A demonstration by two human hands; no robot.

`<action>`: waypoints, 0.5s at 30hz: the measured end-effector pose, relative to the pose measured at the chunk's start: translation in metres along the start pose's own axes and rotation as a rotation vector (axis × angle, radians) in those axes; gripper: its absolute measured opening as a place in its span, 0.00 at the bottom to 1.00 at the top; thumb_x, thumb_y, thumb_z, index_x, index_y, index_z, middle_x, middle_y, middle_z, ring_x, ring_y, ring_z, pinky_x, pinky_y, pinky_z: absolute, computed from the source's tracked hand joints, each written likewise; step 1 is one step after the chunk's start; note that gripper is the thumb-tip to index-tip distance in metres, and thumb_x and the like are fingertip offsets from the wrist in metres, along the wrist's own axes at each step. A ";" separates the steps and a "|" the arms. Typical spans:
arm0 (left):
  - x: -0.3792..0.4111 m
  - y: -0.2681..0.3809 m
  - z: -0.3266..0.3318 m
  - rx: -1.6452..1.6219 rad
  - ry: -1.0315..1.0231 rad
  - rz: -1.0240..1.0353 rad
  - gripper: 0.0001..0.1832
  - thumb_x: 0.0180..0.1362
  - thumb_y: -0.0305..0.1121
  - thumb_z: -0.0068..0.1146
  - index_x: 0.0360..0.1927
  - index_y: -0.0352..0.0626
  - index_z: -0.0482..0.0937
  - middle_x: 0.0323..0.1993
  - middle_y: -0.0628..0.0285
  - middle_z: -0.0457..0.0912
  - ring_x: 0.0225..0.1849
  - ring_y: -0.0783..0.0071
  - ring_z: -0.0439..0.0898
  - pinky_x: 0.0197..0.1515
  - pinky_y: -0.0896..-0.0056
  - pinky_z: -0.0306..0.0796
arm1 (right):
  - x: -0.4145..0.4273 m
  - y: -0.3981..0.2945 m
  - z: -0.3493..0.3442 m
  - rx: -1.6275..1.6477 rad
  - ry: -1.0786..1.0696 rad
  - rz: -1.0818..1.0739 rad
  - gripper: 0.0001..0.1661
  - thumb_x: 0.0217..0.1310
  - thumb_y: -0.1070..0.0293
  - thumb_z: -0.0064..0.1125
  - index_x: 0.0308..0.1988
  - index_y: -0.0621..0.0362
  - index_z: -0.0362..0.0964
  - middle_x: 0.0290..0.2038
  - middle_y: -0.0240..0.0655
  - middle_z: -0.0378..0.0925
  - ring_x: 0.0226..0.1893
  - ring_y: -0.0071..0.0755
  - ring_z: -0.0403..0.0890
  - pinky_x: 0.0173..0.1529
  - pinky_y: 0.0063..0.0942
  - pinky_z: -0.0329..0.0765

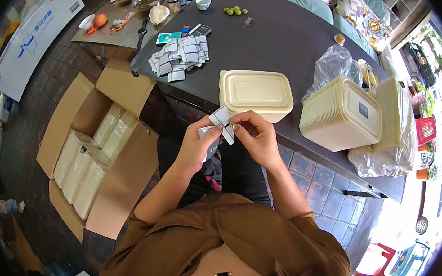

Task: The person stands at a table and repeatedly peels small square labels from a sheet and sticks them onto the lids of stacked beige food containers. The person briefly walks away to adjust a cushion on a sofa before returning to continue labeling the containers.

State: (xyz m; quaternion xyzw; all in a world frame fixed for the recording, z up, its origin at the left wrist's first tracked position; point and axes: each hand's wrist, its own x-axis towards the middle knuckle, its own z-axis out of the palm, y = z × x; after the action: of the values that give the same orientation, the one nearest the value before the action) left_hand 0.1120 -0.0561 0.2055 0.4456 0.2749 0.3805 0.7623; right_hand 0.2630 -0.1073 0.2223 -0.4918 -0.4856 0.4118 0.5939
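Observation:
My left hand [195,145] holds a few white label strips [219,115] over my lap, thumb on top. A dark printed part hangs below that thumb. My right hand [257,136] pinches the strip's right end between thumb and fingertips; the fingers hide part of it. Just beyond both hands, cream lidded food containers [256,90] sit at the table edge with a plain lid uppermost. To their right a tilted stack of cream lids or trays [341,113] bears a dark square label [363,110] on its end face.
Small white paper slips [183,56] lie heaped on the dark table [269,51]. Clear bags [333,65] and wrapped containers [389,130] stand right. An open cardboard box [118,192] of wrapped stacks is on the floor at left. Green fruits [235,10] lie farther back.

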 end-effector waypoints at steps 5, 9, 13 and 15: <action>0.000 0.001 -0.008 -0.049 -0.114 -0.147 0.11 0.56 0.28 0.51 0.42 0.34 0.75 0.33 0.65 0.78 0.33 0.81 0.75 0.37 0.80 0.69 | 0.011 -0.008 -0.021 -0.297 -0.316 -0.251 0.07 0.48 0.82 0.58 0.31 0.61 0.72 0.33 0.34 0.68 0.35 0.29 0.71 0.41 0.25 0.70; 0.000 0.001 -0.011 -0.038 -0.203 -0.226 0.13 0.55 0.26 0.51 0.43 0.33 0.75 0.34 0.63 0.79 0.34 0.80 0.78 0.37 0.79 0.70 | 0.017 -0.011 -0.031 -0.342 -0.495 -0.259 0.08 0.45 0.82 0.59 0.29 0.59 0.73 0.36 0.33 0.66 0.37 0.29 0.69 0.40 0.23 0.68; 0.004 -0.005 -0.016 -0.114 -0.290 -0.359 0.10 0.57 0.30 0.52 0.40 0.37 0.77 0.31 0.67 0.78 0.30 0.82 0.75 0.32 0.80 0.69 | 0.016 -0.014 -0.035 -0.358 -0.525 -0.402 0.09 0.44 0.81 0.61 0.28 0.56 0.73 0.37 0.33 0.67 0.37 0.30 0.69 0.39 0.24 0.69; 0.002 -0.008 -0.020 -0.162 -0.258 -0.414 0.10 0.56 0.31 0.52 0.39 0.37 0.77 0.30 0.65 0.79 0.29 0.81 0.76 0.31 0.80 0.69 | 0.017 -0.022 -0.037 -0.222 -0.446 -0.421 0.06 0.46 0.79 0.60 0.26 0.57 0.71 0.33 0.34 0.70 0.35 0.30 0.70 0.39 0.25 0.69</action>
State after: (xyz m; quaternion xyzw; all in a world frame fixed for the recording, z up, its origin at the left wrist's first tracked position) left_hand 0.1008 -0.0471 0.1889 0.3622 0.2293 0.1769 0.8860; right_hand 0.3025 -0.1020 0.2454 -0.3400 -0.7368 0.3222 0.4876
